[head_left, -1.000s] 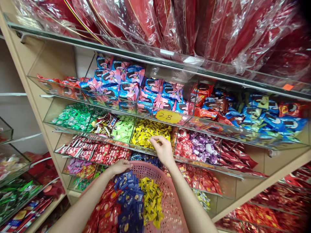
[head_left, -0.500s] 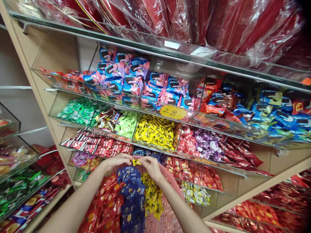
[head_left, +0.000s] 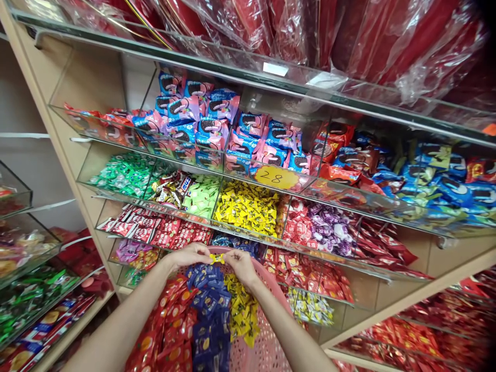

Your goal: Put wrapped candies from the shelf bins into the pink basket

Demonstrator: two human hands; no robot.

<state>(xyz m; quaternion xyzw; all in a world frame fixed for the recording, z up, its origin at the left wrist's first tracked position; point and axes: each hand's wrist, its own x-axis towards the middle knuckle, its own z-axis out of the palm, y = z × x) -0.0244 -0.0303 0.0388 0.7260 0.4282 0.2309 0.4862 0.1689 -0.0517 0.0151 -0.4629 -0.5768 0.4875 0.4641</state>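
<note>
A small yellow wrapped candy [head_left: 217, 258] is stretched between my two hands above the far rim of a pink perforated basket [head_left: 277, 343]. My left hand [head_left: 190, 255] pinches one end of its wrapper, and my right hand [head_left: 240, 262] pinches the other. Below them, the basket holds rows of candies: red packets [head_left: 165, 325] on the left, dark blue packets [head_left: 211, 315] in the middle, and yellow candies [head_left: 243, 312] on the right. Bare pink mesh shows at the basket's right side. My forearms partly cover the basket's sides.
Slanted shelves with clear dividers face me. A bin of yellow candies [head_left: 248, 209] lies beyond my hands, beneath blue-and-pink cookie packs [head_left: 186, 111] and a yellow "28" price tag [head_left: 277, 177]. Red plastic-wrapped items [head_left: 302, 31] sit on top. Another shelf [head_left: 29, 248] stands at left.
My left fingers have closed on the free end of the yellow candy, which now spans both hands more levelly. The basket and its rows look the same.
</note>
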